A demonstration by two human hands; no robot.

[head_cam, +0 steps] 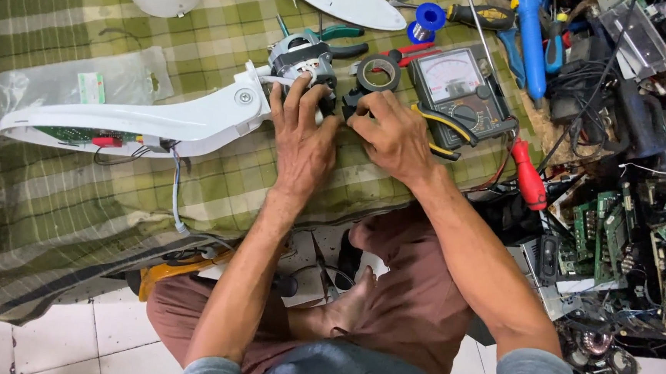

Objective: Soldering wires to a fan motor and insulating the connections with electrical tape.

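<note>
I have my left hand (303,135) laid over the motor (304,58), fingers curled around its body and gripping it. The motor sits on the checked cloth (78,202) at the end of the white housing (144,121). My right hand (395,133) is closed, pinching a small black part (351,102) just beside the motor. A tape roll (378,73) and a multimeter (460,91) lie close behind.

Green-checked cloth (218,180), white fan housing (160,119)
</note>
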